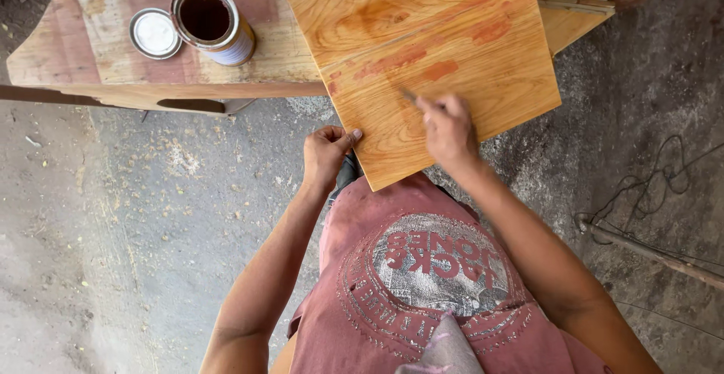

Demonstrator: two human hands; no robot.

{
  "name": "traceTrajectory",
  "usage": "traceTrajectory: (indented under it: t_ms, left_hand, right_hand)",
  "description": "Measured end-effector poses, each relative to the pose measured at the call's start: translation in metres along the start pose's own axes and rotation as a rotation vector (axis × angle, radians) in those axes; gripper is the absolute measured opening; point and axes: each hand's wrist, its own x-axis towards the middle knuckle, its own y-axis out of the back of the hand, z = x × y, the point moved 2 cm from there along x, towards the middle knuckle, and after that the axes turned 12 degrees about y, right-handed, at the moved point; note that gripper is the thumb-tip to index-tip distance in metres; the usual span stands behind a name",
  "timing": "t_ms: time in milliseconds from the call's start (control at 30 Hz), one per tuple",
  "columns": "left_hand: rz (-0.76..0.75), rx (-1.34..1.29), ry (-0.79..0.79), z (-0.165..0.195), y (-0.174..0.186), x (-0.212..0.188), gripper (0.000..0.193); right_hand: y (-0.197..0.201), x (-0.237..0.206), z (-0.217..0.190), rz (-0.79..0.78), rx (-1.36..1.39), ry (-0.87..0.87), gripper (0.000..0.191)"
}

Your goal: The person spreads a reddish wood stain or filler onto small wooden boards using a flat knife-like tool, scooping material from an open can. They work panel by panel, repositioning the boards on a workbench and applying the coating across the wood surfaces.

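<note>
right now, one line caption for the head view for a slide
Left hand steadies a wooden panel while right hand holds a thin tool to its stained face, open tin nearby.

The person wears a faded dusty-pink cotton T-shirt (pixel 422 283); a round, cracked grey-and-red printed emblem (pixel 441 268) covers its chest, ringed by worn pale lettering; the fabric is creased and washed out; both forearms are bare below the short sleeves; the left hand (pixel 326 155) and right hand (pixel 449 129) carry no gloves, rings or watch.
</note>
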Motion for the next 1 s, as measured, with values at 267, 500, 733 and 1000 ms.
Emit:
traceTrajectory:
  t_ms: [267, 500, 733, 1000]
  left_hand:
    - [-0.039, -0.032, -0.011, 0.002, 0.005, -0.006, 0.022]
    - [0.014, -0.026, -0.022, 0.003, 0.018, -0.011, 0.022]
    - [0.106, 0.006, -0.058, 0.011, 0.034, 0.002, 0.027]
    - [0.649, 0.239, -0.513, 0.058, 0.070, -0.001, 0.065]
  right_hand:
    - [0.007, 0.037, 0.036, -0.005, -0.088, 0.030, 0.034]
    - [0.030, 0.012, 0.048, 0.051, -0.155, -0.095, 0.041]
    - [-0.002, 0.017, 0.028, 0.013, -0.128, -0.080, 0.042]
    - [-0.009, 0.016, 0.005, -0.019, -0.029, -0.138, 0.042]
